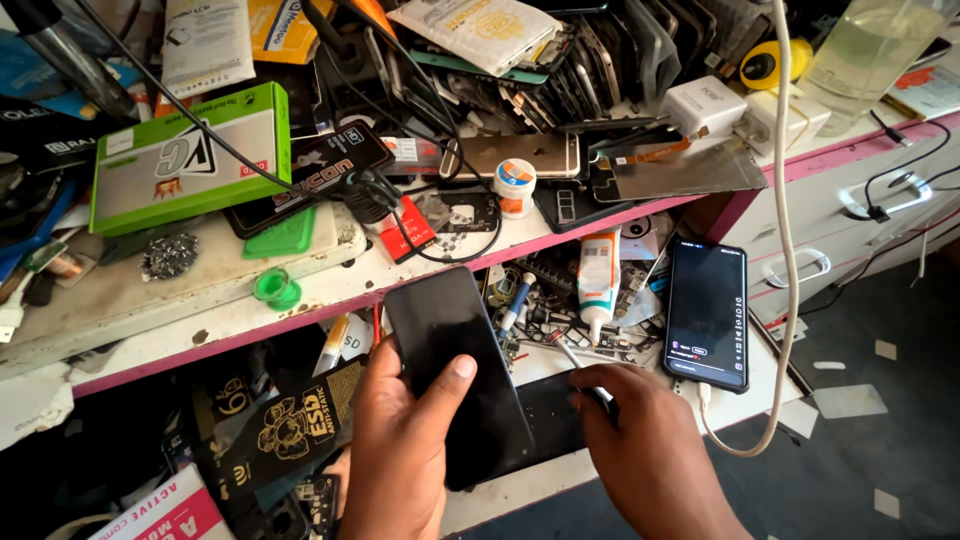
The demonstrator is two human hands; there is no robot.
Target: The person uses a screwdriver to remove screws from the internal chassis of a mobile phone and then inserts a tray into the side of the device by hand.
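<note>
Your left hand sits at about six o'clock in the view and holds a dark smartphone, its screen black and facing up; your thumb presses on the glass near the right edge while the other fingers wrap behind it, so the fingers are clamped on the phone. The phone tilts from eleven o'clock down towards five o'clock, above the front edge of a cluttered worktop with a pink rim. Your right hand, at about five o'clock, reaches down onto a black mat in the open drawer below, fingertips close together on something small; I cannot tell whether they grip it. Just beyond, at three o'clock from the held phone, a second smartphone lies with its screen lit, a white cable plugged into its bottom end. Between the two phones stands a white glue bottle. At ten o'clock on the worktop lies a green box.
</note>
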